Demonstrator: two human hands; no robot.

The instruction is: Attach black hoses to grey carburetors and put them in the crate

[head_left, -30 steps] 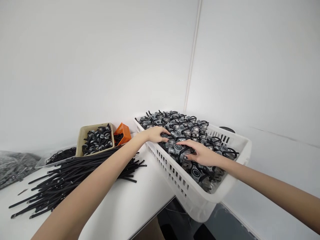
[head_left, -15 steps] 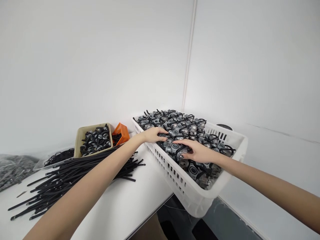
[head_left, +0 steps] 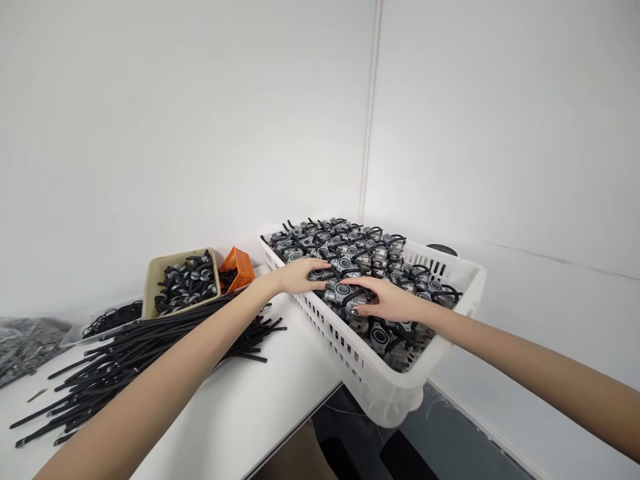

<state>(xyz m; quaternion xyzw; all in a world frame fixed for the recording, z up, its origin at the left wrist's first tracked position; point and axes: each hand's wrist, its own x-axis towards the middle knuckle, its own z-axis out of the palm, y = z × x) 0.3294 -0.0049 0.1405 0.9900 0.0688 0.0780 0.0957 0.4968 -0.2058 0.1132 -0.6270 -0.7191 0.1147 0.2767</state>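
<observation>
Carburetors with clear bowls and black hoses fill a white slotted basket [head_left: 385,383]. My right hand [head_left: 393,300] reaches in from the right, its thumb and fingers around a carburetor [head_left: 344,291] near the basket's left side. The far side of that carburetor's grip is partly hidden. Just left of it, my left hand [head_left: 300,275] comes over the basket's left rim. Its fingers and thumb are stretched out and apart, touching the carburetors beside the one in my right hand.
The basket's near corner overhangs the white table [head_left: 240,413]. To the left lie a bundle of black straps or tubes [head_left: 150,353], a beige bin [head_left: 150,287] of black-and-silver parts, an orange basket [head_left: 243,267] and a bag of grey parts [head_left: 30,347]. Walls meet behind.
The view has shifted slightly, moving everything a little left in the picture. My left thumb and fingers are spread slightly wider. My right hand stays around the same carburetor.
</observation>
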